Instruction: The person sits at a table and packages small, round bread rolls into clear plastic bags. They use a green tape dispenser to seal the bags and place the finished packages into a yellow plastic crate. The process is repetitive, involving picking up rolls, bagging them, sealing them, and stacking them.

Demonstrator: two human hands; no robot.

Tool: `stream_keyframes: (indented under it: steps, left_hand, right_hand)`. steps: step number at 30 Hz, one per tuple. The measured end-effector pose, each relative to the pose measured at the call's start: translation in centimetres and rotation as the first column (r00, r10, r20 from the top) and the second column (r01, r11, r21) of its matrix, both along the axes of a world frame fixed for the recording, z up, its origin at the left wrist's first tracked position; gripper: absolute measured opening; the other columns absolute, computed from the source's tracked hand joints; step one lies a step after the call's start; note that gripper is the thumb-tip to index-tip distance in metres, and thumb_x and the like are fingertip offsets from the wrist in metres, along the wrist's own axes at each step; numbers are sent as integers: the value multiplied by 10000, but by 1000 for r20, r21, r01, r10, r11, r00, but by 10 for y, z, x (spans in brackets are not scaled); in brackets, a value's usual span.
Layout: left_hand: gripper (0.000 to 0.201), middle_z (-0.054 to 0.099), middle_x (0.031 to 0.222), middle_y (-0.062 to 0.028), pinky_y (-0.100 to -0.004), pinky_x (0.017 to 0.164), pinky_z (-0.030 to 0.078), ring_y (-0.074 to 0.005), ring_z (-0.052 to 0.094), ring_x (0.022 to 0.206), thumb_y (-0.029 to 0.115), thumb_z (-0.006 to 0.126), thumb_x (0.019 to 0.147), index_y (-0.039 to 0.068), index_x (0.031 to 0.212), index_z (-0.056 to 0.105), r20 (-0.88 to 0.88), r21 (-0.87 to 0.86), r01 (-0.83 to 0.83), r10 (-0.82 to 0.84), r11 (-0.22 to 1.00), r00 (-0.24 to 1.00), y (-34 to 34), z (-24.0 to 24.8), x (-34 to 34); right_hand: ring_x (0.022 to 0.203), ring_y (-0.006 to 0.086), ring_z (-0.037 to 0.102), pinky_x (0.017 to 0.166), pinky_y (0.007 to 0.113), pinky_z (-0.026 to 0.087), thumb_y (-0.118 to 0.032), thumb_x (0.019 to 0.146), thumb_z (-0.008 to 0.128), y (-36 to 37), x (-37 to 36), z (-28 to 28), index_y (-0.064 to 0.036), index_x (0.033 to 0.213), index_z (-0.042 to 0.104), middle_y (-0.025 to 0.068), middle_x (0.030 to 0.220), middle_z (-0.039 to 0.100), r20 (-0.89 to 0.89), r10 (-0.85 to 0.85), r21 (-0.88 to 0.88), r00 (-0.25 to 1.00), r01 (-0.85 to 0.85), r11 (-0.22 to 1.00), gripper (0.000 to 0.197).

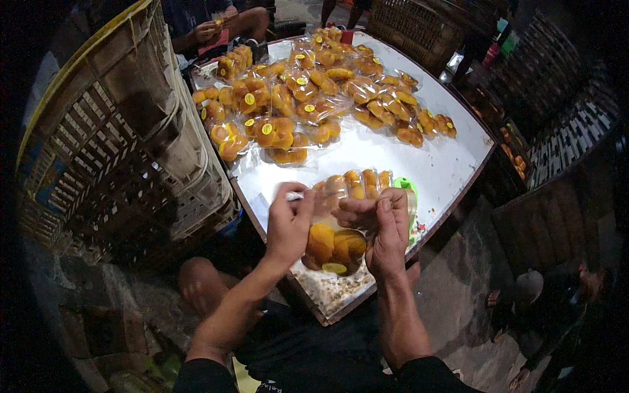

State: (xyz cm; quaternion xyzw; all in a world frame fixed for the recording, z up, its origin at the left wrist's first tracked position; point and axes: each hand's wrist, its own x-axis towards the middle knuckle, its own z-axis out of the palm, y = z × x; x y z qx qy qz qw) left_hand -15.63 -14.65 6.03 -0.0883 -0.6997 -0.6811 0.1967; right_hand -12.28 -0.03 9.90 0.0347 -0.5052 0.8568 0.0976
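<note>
Between my hands hangs a clear plastic bag of golden bread buns [335,245], with a yellow oval sticker low on its front. My left hand [290,223] is closed on the upper left side of the bag, its fingertips slightly smeared by motion. At the upper right, my right hand [386,229] is closed with bent fingers pinching the plastic. Just beyond my hands lies a row of bagged rolls [355,183]. Next to them, a bright green tool, perhaps a tape dispenser [406,186], is partly hidden behind my right hand.
Many bagged breads [314,92] are heaped across the far half of the white table [452,157]. Tall stacked plastic crates [190,157] stand against its left side. Another person's hands [208,30] hold a small item at the far left. Dark crates [550,59] stand at the right.
</note>
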Motion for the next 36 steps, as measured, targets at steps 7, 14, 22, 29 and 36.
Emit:
stream_keyframes:
  steps: [7,14,22,29,36]
  left_hand:
    - [273,698,903,-118,-253,766,517,-164,661,870,196,609,938,-70,993,640,356,126,405,-422,906,834,9,33,17]
    - [262,688,827,-90,-230,725,516,-104,645,807,208,600,949,-48,995,621,273,253,196,-265,947,925,16,22,22]
    - [137,618,892,-43,-253,810,464,-118,574,877,132,604,935,7,988,593,102,253,484,-520,838,848,-12,9,-6]
    - [529,624,873,-74,-267,848,483,-114,609,874,-4,636,855,-2,1309,366,164,256,304,-351,918,922,-8,23,14]
    - [510,627,911,-112,-206,643,481,-95,603,818,55,659,869,-35,1277,367,403,124,312,-336,942,851,-15,21,-7]
  right_hand:
    - [992,222,619,889,343,490,-171,984,477,7,1,-15,-40,1128,437,177,1067,638,-181,-170,329,969,222,918,199]
    - [1190,399,511,994,422,420,-98,895,607,-22,19,-28,25,1323,461,195,1299,538,-434,-244,731,867,497,467,468]
    - [808,325,607,721,396,497,33,689,703,2,4,-10,-35,1049,597,130,897,589,-375,-38,835,926,355,421,381]
    - [827,283,621,716,343,496,129,678,649,3,-1,-6,-52,1029,618,128,898,607,-328,20,832,944,279,480,396]
    - [809,284,591,711,360,489,78,688,677,-5,-9,-27,-37,976,624,103,838,568,-355,0,854,935,325,405,314]
